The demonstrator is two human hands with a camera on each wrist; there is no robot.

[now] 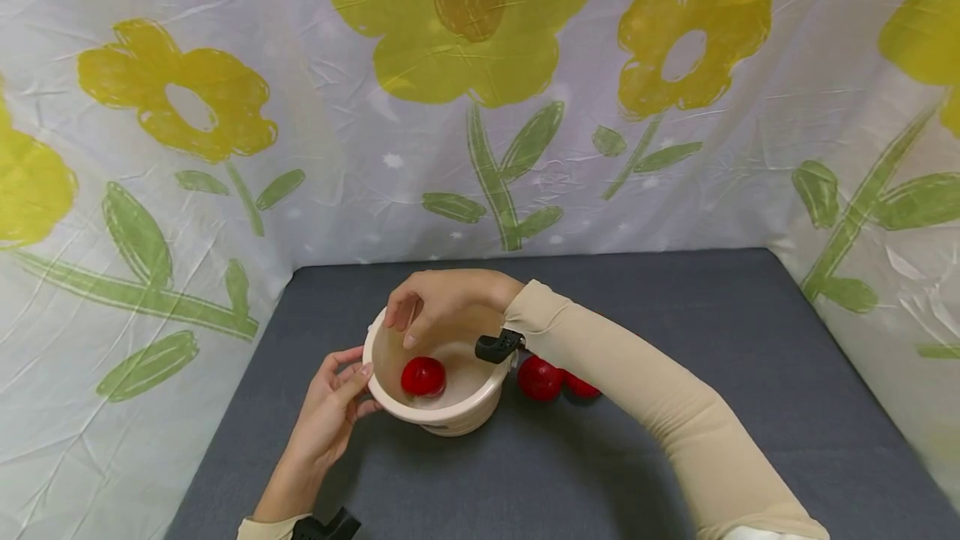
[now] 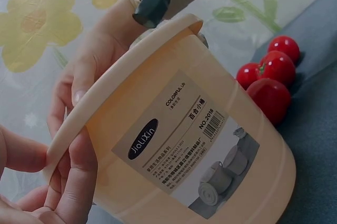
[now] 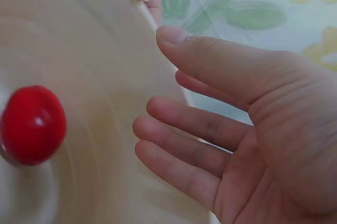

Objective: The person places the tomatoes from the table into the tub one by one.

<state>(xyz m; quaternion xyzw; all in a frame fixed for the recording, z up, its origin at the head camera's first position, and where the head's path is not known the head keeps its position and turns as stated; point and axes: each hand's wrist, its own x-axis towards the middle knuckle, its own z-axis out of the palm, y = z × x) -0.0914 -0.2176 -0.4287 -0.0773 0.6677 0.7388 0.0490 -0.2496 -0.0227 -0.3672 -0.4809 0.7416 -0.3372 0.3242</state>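
Note:
A cream plastic bucket (image 1: 468,415) with a printed paper label (image 2: 184,145) stands tilted on the table. My left hand (image 1: 328,407) pinches its rim at the left, thumb on one side and fingers on the other. Inside lies one glossy red tomato (image 1: 423,377), seen in the right wrist view as a tomato (image 3: 34,125) at the left. Over the bucket's opening is my right hand (image 1: 442,300), holding nothing. Its fingers (image 3: 184,168) are loosely extended and apart from the thumb, with the tomato below them.
Several more red tomatoes (image 1: 540,378) sit on the table just right of the bucket, partly hidden by the right forearm. The dark grey tabletop (image 1: 720,332) meets a flower-printed cloth (image 1: 345,190) at the back and sides.

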